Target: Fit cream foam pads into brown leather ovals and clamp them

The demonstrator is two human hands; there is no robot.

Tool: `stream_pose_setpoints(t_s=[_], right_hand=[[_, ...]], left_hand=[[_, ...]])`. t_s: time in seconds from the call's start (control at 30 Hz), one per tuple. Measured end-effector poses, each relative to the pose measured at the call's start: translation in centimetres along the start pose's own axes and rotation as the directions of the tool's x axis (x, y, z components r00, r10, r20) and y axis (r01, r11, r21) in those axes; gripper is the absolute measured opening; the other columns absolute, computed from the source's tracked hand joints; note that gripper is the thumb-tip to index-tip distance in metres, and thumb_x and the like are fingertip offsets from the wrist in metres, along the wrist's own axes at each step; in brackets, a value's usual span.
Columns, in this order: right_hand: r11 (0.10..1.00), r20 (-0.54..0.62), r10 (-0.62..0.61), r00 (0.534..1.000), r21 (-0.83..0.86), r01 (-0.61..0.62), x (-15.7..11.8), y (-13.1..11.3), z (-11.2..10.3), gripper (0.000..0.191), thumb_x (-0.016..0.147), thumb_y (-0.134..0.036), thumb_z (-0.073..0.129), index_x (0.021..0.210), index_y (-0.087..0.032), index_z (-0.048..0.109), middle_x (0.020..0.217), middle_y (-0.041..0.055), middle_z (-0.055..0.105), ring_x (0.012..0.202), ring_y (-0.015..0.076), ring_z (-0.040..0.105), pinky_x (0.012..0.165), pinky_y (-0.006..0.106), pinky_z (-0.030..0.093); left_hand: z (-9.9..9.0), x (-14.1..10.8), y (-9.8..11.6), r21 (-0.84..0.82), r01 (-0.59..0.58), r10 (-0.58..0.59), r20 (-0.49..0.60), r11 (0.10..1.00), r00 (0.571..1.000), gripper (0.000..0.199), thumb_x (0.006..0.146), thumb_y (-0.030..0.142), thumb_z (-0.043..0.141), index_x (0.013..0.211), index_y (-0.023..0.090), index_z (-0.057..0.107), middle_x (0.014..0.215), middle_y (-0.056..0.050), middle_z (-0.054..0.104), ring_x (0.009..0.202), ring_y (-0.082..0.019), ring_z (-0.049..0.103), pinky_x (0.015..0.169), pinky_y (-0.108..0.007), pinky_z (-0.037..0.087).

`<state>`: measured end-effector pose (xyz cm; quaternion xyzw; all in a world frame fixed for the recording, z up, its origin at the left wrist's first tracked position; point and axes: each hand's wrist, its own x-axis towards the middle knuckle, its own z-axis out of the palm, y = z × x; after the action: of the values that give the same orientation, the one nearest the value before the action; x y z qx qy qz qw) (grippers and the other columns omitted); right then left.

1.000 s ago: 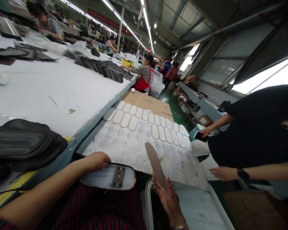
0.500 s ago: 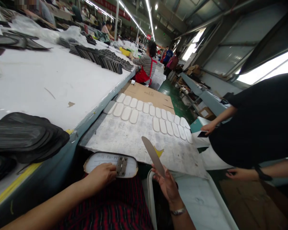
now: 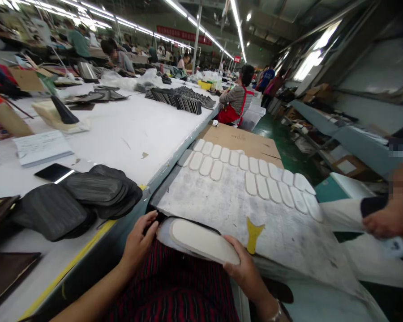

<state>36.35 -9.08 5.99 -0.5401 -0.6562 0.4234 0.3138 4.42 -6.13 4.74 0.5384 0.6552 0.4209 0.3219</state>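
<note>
A white, round-ended oval piece (image 3: 201,239) lies slanted over a similarly shaped board (image 3: 165,232) with a dark rim, above my lap. My right hand (image 3: 243,268) pinches the oval piece at its right end, thumb and fingers on its edge. At the board's left end is my left hand (image 3: 139,241), fingers bent and apart, the tips close to the rim; whether they touch it is unclear. The oval piece covers most of the board. Just past my right hand, a yellow forked piece (image 3: 254,235) lies on the grey work board (image 3: 218,199).
Rows of white oval pieces (image 3: 216,171) cover the work board's far part, with cardboard (image 3: 242,138) behind. Black oval pieces (image 3: 97,188) are heaped on the white table (image 3: 127,134) at left, near a phone (image 3: 53,172). Another person's hand (image 3: 387,221) is at right.
My right hand has brought the oval piece, earlier held up edge-on, down over the board. My left hand has shifted to the board's left end. The hinge is out of sight; the view has turned left.
</note>
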Motion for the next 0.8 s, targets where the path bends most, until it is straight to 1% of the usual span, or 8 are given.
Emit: stream_pose_setpoints(t_s=[0.07, 0.1, 0.2, 0.27, 0.33, 0.43, 0.53, 0.8], right_hand=[[0.991, 0.009, -0.052, 0.999, -0.12, 0.052, 1.1, -0.2, 1.1, 0.067, 0.07, -0.05, 0.063, 0.128, -0.021, 0.044, 0.127, 0.0095, 0.048, 0.117, 0.0295, 0.045, 0.1, 0.042, 0.036], [0.982, 0.019, -0.08, 0.997, -0.173, 0.082, 1.6, -0.2, 1.6, 0.068, 0.07, -0.049, 0.064, 0.128, -0.021, 0.044, 0.127, 0.0098, 0.048, 0.117, 0.0293, 0.044, 0.1, 0.042, 0.037], [0.942, 0.034, -0.145, 0.989, -0.301, 0.148, 2.7, 0.0, 2.7, 0.071, 0.068, -0.051, 0.065, 0.128, -0.018, 0.043, 0.126, 0.0117, 0.048, 0.116, 0.0292, 0.045, 0.099, 0.043, 0.038], [0.917, 0.025, -0.159, 0.987, -0.367, 0.157, 2.9, 0.2, 2.9, 0.071, 0.068, -0.052, 0.064, 0.127, -0.017, 0.043, 0.125, 0.0125, 0.049, 0.116, 0.0294, 0.045, 0.099, 0.044, 0.038], [0.895, 0.02, -0.155, 0.988, -0.42, 0.149, 3.0, 0.3, 3.0, 0.071, 0.069, -0.053, 0.063, 0.127, -0.017, 0.042, 0.125, 0.0127, 0.049, 0.116, 0.0296, 0.045, 0.099, 0.045, 0.039], [0.857, 0.026, -0.149, 0.989, -0.496, 0.142, 2.8, 0.3, 3.2, 0.072, 0.072, -0.054, 0.06, 0.129, -0.017, 0.039, 0.126, 0.0138, 0.047, 0.116, 0.0304, 0.044, 0.098, 0.047, 0.039], [0.81, 0.029, -0.187, 0.982, -0.561, 0.171, 2.8, 0.3, 3.5, 0.074, 0.072, -0.055, 0.06, 0.132, -0.017, 0.036, 0.127, 0.0149, 0.046, 0.117, 0.032, 0.043, 0.096, 0.049, 0.04], [0.719, 0.069, -0.289, 0.955, -0.642, 0.265, 2.9, -0.1, 4.0, 0.077, 0.072, -0.056, 0.059, 0.133, -0.019, 0.031, 0.125, 0.0162, 0.046, 0.113, 0.0337, 0.045, 0.09, 0.049, 0.044]], left_hand=[[-0.2, 0.7, -1.2, -0.224, 0.299, -0.297, 0.044, 0.927, 0.954, 0.048, 0.085, 0.049, 0.041, 0.119, 0.017, 0.048, 0.124, -0.011, 0.054, 0.116, -0.024, 0.049, 0.099, -0.04, 0.037], [-0.1, 1.0, -1.6, -0.308, 0.39, -0.377, 0.104, 0.868, 0.92, 0.05, 0.085, 0.052, 0.038, 0.118, 0.016, 0.05, 0.124, -0.011, 0.055, 0.117, -0.024, 0.049, 0.099, -0.039, 0.039], [1.0, 0.9, -2.0, -0.437, 0.512, -0.438, 0.265, 0.74, 0.859, 0.056, 0.085, 0.057, 0.029, 0.115, 0.017, 0.054, 0.118, -0.01, 0.061, 0.113, -0.024, 0.053, 0.096, -0.038, 0.043], [1.7, 0.5, -1.6, -0.461, 0.521, -0.415, 0.316, 0.719, 0.853, 0.06, 0.085, 0.06, 0.026, 0.116, 0.017, 0.054, 0.116, -0.008, 0.063, 0.113, -0.024, 0.053, 0.098, -0.039, 0.041], [2.0, 0.0, -1.2, -0.433, 0.483, -0.375, 0.315, 0.761, 0.872, 0.059, 0.085, 0.059, 0.029, 0.119, 0.017, 0.054, 0.119, -0.007, 0.061, 0.118, -0.024, 0.049, 0.102, -0.039, 0.036], [2.3, -0.5, -0.9, -0.388, 0.417, -0.329, 0.273, 0.822, 0.904, 0.055, 0.081, 0.051, 0.048, 0.122, 0.015, 0.05, 0.126, -0.007, 0.056, 0.12, -0.025, 0.046, 0.104, -0.038, 0.033], [2.5, -0.8, -1.3, -0.397, 0.388, -0.308, 0.251, 0.832, 0.917, 0.063, 0.073, 0.042, 0.062, 0.126, 0.013, 0.044, 0.127, -0.01, 0.054, 0.117, -0.025, 0.049, 0.103, -0.039, 0.034], [2.9, -0.9, -2.3, -0.451, 0.393, -0.326, 0.223, 0.801, 0.919, 0.068, 0.068, 0.034, 0.063, 0.128, 0.01, 0.042, 0.124, -0.012, 0.056, 0.115, -0.026, 0.051, 0.1, -0.038, 0.037]])
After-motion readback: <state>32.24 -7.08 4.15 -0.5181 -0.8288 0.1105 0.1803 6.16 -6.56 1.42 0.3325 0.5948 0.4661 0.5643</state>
